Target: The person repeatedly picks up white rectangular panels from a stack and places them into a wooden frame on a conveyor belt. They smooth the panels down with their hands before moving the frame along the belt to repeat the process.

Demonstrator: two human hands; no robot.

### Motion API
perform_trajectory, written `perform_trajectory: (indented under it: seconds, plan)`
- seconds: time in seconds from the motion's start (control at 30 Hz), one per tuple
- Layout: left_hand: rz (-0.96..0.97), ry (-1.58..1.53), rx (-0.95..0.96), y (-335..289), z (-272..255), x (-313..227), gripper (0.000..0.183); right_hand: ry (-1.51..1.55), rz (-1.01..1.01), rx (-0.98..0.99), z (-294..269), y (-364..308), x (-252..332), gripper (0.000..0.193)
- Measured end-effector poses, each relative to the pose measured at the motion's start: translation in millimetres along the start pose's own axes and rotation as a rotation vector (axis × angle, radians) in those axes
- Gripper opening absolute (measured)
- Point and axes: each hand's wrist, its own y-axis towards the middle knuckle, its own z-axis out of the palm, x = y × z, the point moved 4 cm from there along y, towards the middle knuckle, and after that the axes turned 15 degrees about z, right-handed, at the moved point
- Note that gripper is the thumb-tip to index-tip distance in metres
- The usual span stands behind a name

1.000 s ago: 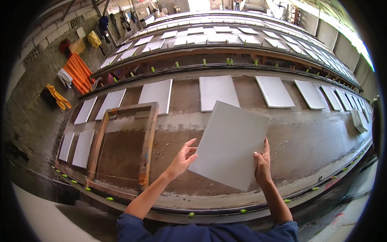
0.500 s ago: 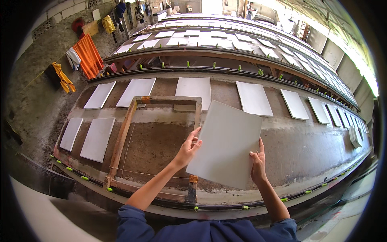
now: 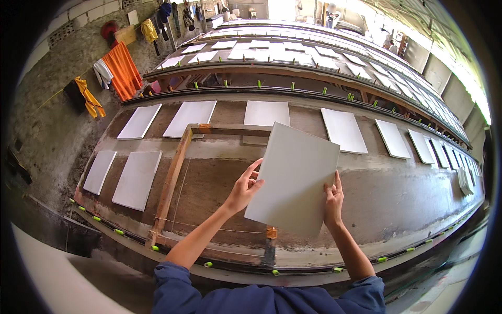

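A white rectangular sheet, stiff-looking and possibly a thin stack, is held tilted above the long brown table. My left hand pinches its left edge, thumb on the face and fingers behind. On the right edge, my right hand is closed in a similar grip. Under and left of the sheet lies a wooden frame with orange tape at its corners and string across it. The sheet hides most of the frame's right side. Beyond it, another white sheet lies partly under the frame's far bar.
Similar white sheets lie on the table, at left and along its far side. Green clips line the near rail. More sheet-covered tables stand behind. An orange cloth hangs by the left wall. A person stands far back.
My view has turned slightly left, so the table and frame appear further right. Both hands still hold the sheet, which is now a little more upright.
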Motion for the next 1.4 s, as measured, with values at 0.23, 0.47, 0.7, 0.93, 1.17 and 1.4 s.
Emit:
perform_trajectory:
  seconds: [0.23,0.47,0.7,0.93,1.17,1.4]
  plan:
    - [-0.054,0.114,0.158,-12.2,-119.0,-4.2,0.052,0.011,0.043,0.044,102.7,-2.2,-14.3,0.058]
    - [-0.010,0.745,0.141,-72.1,-260.4,43.7,0.033,-0.131,0.087,-0.023,215.7,5.4,-94.7,0.055]
    - [-0.013,1.055,0.284,-99.8,-259.7,76.7,0.038,-0.197,0.203,0.024,245.5,-4.9,-114.6,0.054]
    - [0.042,1.019,0.177,-103.0,-246.9,85.4,0.042,-0.246,0.166,0.000,233.6,-2.4,-132.9,0.053]
    - [-0.022,1.064,0.209,-102.2,-244.6,81.7,0.035,-0.215,0.303,0.034,230.9,-2.8,-142.0,0.052]
    - [-0.008,1.054,0.212,-101.0,-244.7,82.0,0.024,-0.291,0.129,0.003,232.7,-1.0,-146.9,0.053]
